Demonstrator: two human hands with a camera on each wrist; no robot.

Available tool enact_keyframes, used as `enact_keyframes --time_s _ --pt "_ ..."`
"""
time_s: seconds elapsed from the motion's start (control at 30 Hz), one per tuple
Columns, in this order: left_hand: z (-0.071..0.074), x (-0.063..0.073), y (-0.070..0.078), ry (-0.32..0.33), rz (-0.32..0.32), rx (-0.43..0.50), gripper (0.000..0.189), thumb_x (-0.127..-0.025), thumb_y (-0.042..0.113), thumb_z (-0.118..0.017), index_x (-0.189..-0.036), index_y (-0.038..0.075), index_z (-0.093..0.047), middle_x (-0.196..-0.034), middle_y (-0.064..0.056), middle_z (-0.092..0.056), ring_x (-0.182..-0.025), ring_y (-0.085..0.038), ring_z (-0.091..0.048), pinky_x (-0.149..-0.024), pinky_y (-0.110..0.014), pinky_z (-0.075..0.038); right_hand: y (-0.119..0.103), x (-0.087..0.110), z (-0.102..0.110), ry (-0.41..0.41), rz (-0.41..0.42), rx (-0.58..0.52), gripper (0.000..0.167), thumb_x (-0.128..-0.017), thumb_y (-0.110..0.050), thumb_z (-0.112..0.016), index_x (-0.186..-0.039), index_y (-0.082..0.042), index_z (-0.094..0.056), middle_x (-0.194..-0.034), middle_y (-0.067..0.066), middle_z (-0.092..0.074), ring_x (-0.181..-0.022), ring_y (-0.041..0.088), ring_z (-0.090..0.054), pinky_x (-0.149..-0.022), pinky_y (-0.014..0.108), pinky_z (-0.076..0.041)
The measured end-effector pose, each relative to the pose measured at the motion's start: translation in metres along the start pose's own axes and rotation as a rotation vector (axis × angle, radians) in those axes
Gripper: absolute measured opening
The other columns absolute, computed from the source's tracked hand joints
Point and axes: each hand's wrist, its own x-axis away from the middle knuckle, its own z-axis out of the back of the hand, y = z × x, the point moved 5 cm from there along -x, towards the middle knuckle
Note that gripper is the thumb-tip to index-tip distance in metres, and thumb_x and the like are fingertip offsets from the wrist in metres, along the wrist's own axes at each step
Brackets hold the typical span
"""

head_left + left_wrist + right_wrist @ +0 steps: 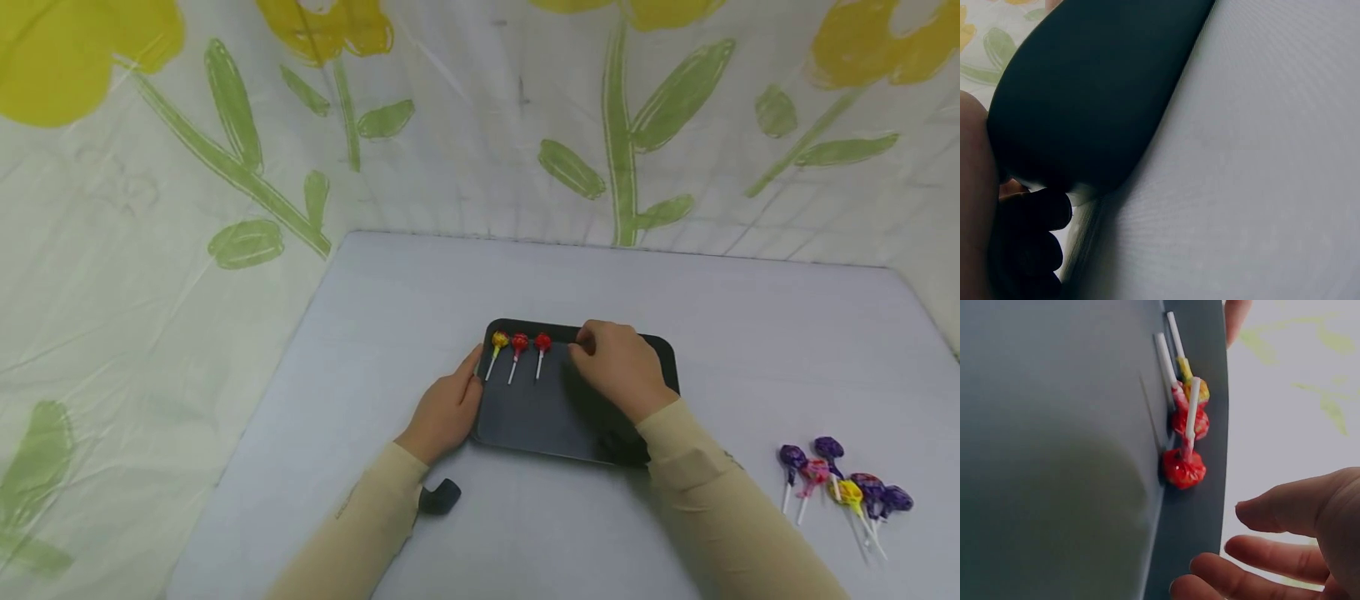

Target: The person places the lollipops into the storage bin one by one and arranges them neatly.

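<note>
A dark grey tray [547, 417] lies on the white table with three lollipops along its far-left side: a yellow one [499, 340], a red one [519, 342] and another red one [543, 342]. My left hand [444, 412] holds the tray's left edge; in the left wrist view its fingers [1032, 240] curl by the tray's corner. Over the far right part of the tray is my right hand [618, 367]. The right wrist view shows its thumb [1285, 506] and fingers apart at the far rim, with nothing between them.
Several wrapped lollipops, purple, pink and yellow [847, 492], lie in a loose pile at the table's right. A black object [440, 497] shows beside the left wrist. A white curtain [480, 125] with painted flowers hangs behind the table.
</note>
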Motion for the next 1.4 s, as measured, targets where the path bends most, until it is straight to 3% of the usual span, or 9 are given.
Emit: enact_keyframes --time_s 0.4,0.77,1.0,1.23,1.4 --pt "0.000 -0.001 0.000 0.005 0.003 -0.005 0.057 -0.107 0.021 -0.039 -0.163 0.009 -0.040 -0.064 0.001 -0.046 -0.082 -0.024 -0.059 -0.090 -0.048 -0.054 0.021 0.009 0.014 0.011 0.008 -0.020 0.027 -0.098 -0.029 -0.067 -0.108 -0.006 -0.076 -0.095 0.008 -0.078 -0.083 0.028 -0.072 -0.068 0.049 -0.055" --pt "0.000 -0.001 0.000 0.009 0.000 -0.014 0.056 -0.108 0.020 -0.039 -0.163 0.010 -0.040 -0.062 0.005 -0.038 -0.064 -0.018 -0.051 -0.075 -0.041 -0.047 0.041 0.018 0.027 0.001 0.050 -0.018 0.028 -0.099 -0.027 -0.068 -0.112 -0.004 -0.076 -0.101 0.010 -0.078 -0.090 0.032 -0.073 -0.075 0.052 -0.055" --pt "-0.001 0.000 0.000 0.009 0.009 -0.013 0.056 -0.108 0.019 -0.039 -0.163 0.010 -0.039 -0.062 0.004 -0.039 -0.078 -0.020 -0.058 -0.084 -0.045 -0.051 0.046 0.026 0.032 -0.014 0.097 0.001 0.026 -0.099 -0.026 -0.069 -0.111 -0.005 -0.076 -0.100 0.009 -0.078 -0.091 0.032 -0.072 -0.080 0.054 -0.054" --pt "0.000 0.000 0.003 0.002 0.009 -0.009 0.056 -0.108 0.021 -0.037 -0.163 0.011 -0.040 -0.063 0.005 -0.039 -0.069 -0.019 -0.053 -0.075 -0.042 -0.047 0.053 0.036 0.035 -0.062 0.152 -0.017 0.025 -0.099 -0.023 -0.070 -0.114 -0.003 -0.075 -0.095 0.006 -0.075 -0.083 0.021 -0.070 -0.073 0.046 -0.056" --pt "0.001 0.000 0.001 0.005 0.003 -0.009 0.056 -0.108 0.020 -0.037 -0.163 0.011 -0.040 -0.062 0.004 -0.038 -0.075 -0.020 -0.056 -0.080 -0.044 -0.050 0.057 0.043 0.039 -0.080 0.187 -0.037 0.025 -0.099 -0.021 -0.071 -0.115 -0.002 -0.075 -0.096 0.004 -0.075 -0.084 0.018 -0.070 -0.074 0.043 -0.055"
